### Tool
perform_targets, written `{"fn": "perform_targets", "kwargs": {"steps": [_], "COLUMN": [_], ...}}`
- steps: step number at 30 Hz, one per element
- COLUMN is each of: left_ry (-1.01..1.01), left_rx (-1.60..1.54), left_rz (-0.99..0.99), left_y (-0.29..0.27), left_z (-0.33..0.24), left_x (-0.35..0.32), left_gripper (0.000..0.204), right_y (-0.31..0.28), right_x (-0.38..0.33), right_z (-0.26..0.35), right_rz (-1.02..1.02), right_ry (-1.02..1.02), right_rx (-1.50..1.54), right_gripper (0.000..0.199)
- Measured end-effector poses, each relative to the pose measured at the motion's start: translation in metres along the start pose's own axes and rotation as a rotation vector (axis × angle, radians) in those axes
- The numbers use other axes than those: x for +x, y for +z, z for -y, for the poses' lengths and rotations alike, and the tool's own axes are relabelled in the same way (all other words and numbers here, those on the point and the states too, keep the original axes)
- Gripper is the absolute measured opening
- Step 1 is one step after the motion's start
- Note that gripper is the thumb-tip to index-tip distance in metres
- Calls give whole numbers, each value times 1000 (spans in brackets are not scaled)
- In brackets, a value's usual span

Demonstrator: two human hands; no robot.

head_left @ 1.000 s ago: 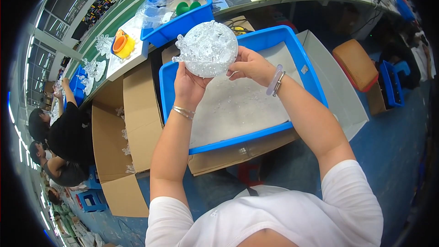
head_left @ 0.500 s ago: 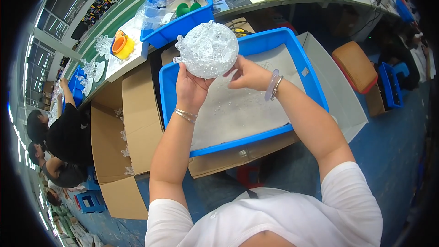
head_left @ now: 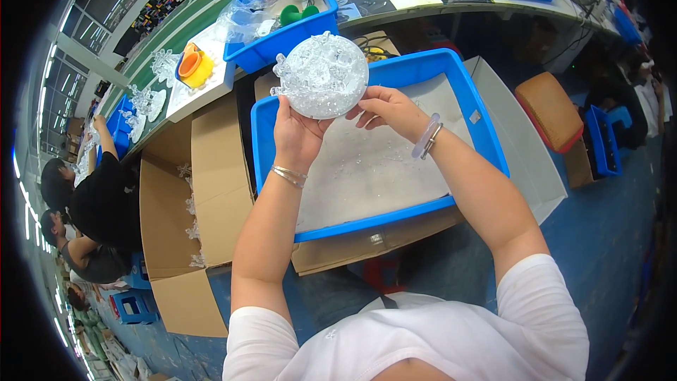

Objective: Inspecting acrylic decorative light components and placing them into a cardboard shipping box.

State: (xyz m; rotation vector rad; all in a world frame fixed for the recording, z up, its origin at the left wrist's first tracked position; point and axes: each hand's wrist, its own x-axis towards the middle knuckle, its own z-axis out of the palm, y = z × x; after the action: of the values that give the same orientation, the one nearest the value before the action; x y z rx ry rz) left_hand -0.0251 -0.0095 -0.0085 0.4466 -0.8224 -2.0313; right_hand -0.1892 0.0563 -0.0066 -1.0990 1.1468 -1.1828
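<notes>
A round whitish disc carrying a cluster of clear plastic pieces is held up above the far left part of a blue tray. My left hand supports it from below at its near left edge, the palm turned up. At the near right rim, my right hand has its fingertips against the disc, bent toward the thumb. The disc covers the tips of some fingers. Below both hands, the tray's greyish-white lining has tiny clear bits scattered on it.
A cardboard box with clear pieces inside stands left of the tray. Behind, a smaller blue bin holds plastic bags and a green spool. An orange-and-yellow item sits on the bench. Other people work at far left; a brown-topped stool is right.
The disc stays nearly in place. My right hand has moved slightly to the right, and its fingers have straightened a little along the rim. The view has shifted slightly.
</notes>
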Motion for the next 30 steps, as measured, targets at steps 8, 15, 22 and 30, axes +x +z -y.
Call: {"fn": "perform_targets", "kwargs": {"steps": [8, 15, 22, 30], "left_ry": [18, 27, -17, 59], "left_rx": [6, -9, -114, 170], "left_rz": [16, 12, 104, 81], "left_y": [8, 9, 15, 14], "left_z": [2, 6, 2, -1], "left_x": [-3, -5, -6, -7], "left_gripper": [48, 48, 44, 43], "right_y": [-2, 5, 1, -3], "right_x": [1, -1, -2, -4], "right_z": [-2, -3, -1, 7], "right_rz": [-17, -33, -33, -10], "right_ry": [14, 21, -61, -103], "right_rx": [12, 12, 156, 155], "right_gripper": [17, 21, 33, 22]}}
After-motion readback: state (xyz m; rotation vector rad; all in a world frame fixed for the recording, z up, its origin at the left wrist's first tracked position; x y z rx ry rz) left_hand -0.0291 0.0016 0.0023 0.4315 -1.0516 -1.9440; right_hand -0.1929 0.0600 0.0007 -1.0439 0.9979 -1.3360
